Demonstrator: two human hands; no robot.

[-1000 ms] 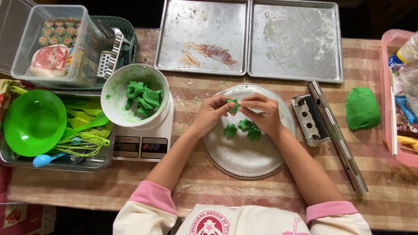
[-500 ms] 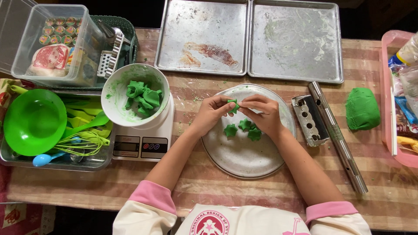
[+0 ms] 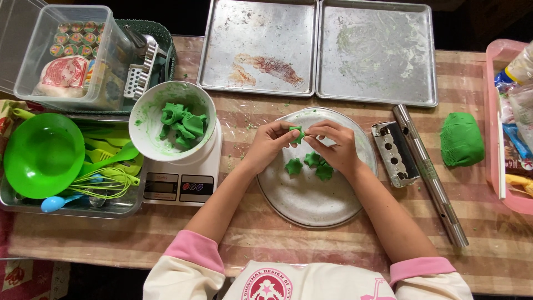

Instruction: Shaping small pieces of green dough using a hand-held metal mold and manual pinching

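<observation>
in the head view, the left hand (image 3: 270, 143) and the right hand (image 3: 333, 145) meet fingertip to fingertip over the far half of a round grey plate (image 3: 311, 203), both pinched narrow on one small green dough piece (image 3: 297, 134) held between them, just above the plate's surface. the piece sits in the gap where the two hands come together, equally close to each, the left hand's thumb and forefinger on its left side and the right hand's fingers on its right; it is too small to tell a long axis. directly below the hands, nearer the body, three shaped green pieces (image 3: 310, 165) lie close together on the plate, just under the right hand's palm. to the left, well apart, a white bowl (image 3: 149, 128) of green scraps stands on a kitchen scale (image 3: 180, 186); to the right a green dough lump (image 3: 460, 139) rests on the table (image 3: 483, 233).
</observation>
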